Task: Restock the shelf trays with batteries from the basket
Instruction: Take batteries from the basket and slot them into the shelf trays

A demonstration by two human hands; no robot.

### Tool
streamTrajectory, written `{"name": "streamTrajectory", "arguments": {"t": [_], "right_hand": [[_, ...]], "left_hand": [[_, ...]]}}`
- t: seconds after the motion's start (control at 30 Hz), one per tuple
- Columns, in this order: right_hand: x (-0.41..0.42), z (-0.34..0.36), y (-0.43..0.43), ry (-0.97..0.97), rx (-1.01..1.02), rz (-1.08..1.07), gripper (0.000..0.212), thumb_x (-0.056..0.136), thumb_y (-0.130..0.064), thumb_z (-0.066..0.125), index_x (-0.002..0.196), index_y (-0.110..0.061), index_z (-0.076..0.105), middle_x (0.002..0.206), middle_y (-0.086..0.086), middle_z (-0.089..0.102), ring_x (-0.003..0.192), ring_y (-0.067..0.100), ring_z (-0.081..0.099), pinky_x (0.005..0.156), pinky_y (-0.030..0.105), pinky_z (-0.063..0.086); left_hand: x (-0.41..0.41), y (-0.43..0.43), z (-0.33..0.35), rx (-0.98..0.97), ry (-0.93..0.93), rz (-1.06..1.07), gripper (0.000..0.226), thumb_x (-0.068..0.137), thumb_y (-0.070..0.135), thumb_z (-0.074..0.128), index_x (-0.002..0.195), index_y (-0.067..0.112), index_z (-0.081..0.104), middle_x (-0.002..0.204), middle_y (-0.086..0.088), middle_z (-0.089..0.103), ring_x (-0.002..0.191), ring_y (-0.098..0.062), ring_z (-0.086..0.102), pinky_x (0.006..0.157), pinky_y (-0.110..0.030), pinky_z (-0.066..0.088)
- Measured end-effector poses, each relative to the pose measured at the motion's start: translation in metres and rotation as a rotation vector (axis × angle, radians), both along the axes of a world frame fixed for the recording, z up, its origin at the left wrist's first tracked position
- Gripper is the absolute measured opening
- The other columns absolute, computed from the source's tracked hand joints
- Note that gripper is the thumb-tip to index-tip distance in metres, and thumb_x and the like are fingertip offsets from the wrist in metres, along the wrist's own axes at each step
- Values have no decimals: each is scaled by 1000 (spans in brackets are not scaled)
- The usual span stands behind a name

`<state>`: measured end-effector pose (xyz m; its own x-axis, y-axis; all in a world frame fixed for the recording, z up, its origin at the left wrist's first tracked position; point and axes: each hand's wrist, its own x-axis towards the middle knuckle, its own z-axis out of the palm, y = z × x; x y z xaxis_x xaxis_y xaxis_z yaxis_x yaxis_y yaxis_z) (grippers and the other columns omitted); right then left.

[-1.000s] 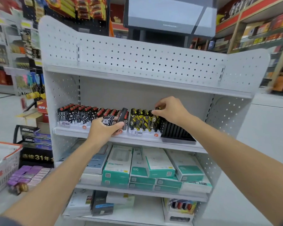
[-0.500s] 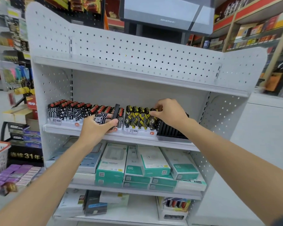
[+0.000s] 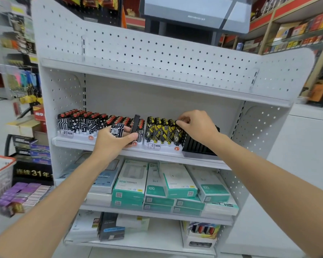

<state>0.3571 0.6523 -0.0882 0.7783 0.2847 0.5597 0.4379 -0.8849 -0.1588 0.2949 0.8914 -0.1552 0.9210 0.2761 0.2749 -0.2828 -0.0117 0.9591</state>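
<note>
While pinching the end yellow battery pack (image 3: 177,135) with the right grip (image 3: 198,127), seat it upright in the shelf tray (image 3: 162,147), flush against its row (left grip (image 3: 114,140) curled round spare black-and-white packs (image 3: 117,130)); press down.

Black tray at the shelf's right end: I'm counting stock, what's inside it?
The black tray shows only bare ribbed slots in front; the right hand covers its back left corner.
</note>
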Motion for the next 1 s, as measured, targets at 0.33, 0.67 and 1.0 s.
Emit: {"name": "streamTrajectory", "arguments": {"t": [0.33, 0.67, 1.0], "right_hand": [[-28, 12, 104, 382, 366, 439, 36, 89, -26, 67, 124, -25, 61, 106, -6, 69, 97, 8, 63, 92, 28, 50], [-24, -1, 166, 517, 640, 514, 22, 85, 2, 66, 105, -8, 69, 99, 9, 71, 88, 17, 68, 82, 21, 56], [-39, -10, 115, 546, 915, 520, 35, 83, 8, 66, 108, -15, 67, 106, 7, 71, 93, 14, 68, 86, 23, 54]], "left_hand": [[-15, 23, 8, 83, -20, 21, 14, 78, 0, 78, 88, 0, 69, 74, -3, 70, 59, -4, 67, 51, -9, 48], [-25, 95, 0, 121, 26, 192, 26, 73, 12, 84, 95, 9, 72, 77, -2, 73, 63, -9, 65, 63, -19, 50], [-34, 43, 16, 77, 56, -35, 16, 79, -5, 75, 90, 0, 66, 86, -18, 72, 75, -23, 74, 65, -24, 60]]}}
